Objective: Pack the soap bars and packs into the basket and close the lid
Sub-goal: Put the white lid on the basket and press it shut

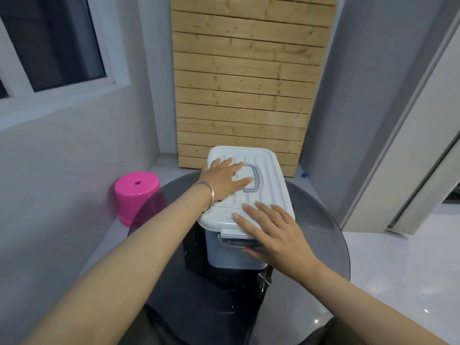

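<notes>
— Head view: where's the basket now?

— On the round dark glass table, towards its far side, in front of the wooden slat panel. The white lid is sitting on top of it.

— And the hands?

— Both flat on the lid. The left hand lies on the far left part, fingers spread and straight, fingertips reaching the grey handle folded down in the middle. It grips nothing. There's a silver bracelet on that wrist.

— The right one?

— The right hand lies on the near edge, fingers open and splayed over the lid, the thumb down at the front latch on the basket's near wall.

— Any soap showing?

— I can't tell what's inside; the lid covers it. A pink stool stands on the floor to the left.
</notes>
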